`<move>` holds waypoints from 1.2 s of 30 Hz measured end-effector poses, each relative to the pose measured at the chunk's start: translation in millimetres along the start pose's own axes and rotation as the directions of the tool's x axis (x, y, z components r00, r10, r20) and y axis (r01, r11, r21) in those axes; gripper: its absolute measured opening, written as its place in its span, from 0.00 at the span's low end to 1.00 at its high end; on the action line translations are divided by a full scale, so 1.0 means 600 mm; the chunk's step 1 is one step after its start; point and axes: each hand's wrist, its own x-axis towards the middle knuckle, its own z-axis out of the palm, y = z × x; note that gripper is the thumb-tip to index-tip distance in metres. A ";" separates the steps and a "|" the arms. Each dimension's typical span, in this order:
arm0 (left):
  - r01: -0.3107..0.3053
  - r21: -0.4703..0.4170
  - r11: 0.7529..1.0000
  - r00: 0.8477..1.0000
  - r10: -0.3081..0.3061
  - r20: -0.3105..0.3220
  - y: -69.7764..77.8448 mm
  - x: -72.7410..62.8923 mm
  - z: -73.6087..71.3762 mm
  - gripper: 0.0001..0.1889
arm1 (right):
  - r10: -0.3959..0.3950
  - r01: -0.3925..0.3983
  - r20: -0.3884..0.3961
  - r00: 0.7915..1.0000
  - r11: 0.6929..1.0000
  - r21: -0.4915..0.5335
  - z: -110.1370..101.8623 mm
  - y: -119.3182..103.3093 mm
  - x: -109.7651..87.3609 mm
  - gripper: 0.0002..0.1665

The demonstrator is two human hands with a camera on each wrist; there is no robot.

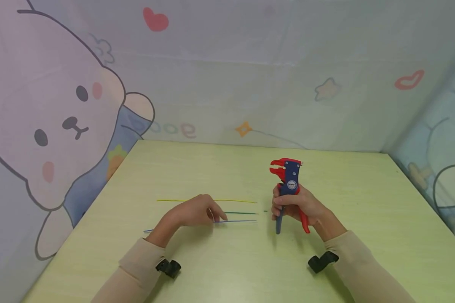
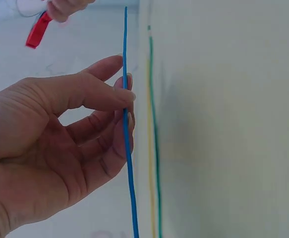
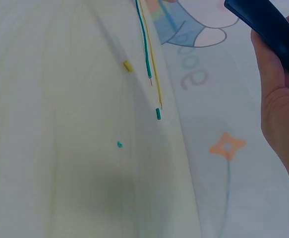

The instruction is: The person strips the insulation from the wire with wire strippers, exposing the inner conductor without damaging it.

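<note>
My left hand (image 1: 199, 209) pinches a thin blue wire (image 2: 129, 163) between thumb and fingertips, close over the table. In the head view the wire reaches out past the fingers to the right, and its other end shows left of the wrist. My right hand (image 1: 299, 204) grips the handles of a red and blue wire stripper (image 1: 291, 176), held upright with its jaws apart, facing left, nothing between them. A yellow wire (image 1: 235, 201) and a green wire (image 1: 242, 213) lie beside the left hand. Both have bare metal tips in the right wrist view.
Cut bits of insulation lie on the pale table (image 1: 345, 181): a yellow piece (image 3: 128, 66), a green piece (image 3: 158, 114) and a small green scrap (image 3: 119, 144). A printed cloth (image 1: 231, 84) hangs behind the table's far edge.
</note>
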 end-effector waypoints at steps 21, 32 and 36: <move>-0.002 -0.035 0.999 0.986 -0.004 -0.168 0.064 -0.016 -0.070 0.19 | 0.162 -0.162 0.004 0.987 0.986 -0.038 -0.012 0.006 -0.003 0.06; -0.008 -0.064 0.998 0.961 -0.010 -0.276 0.075 -0.014 -0.072 0.18 | 0.189 -0.186 0.055 0.980 0.981 -0.056 -0.009 0.010 -0.002 0.04; -0.023 -0.053 0.998 0.959 0.007 -0.284 0.079 -0.008 -0.067 0.18 | 0.205 -0.203 0.046 0.978 0.978 -0.055 -0.005 0.009 -0.001 0.04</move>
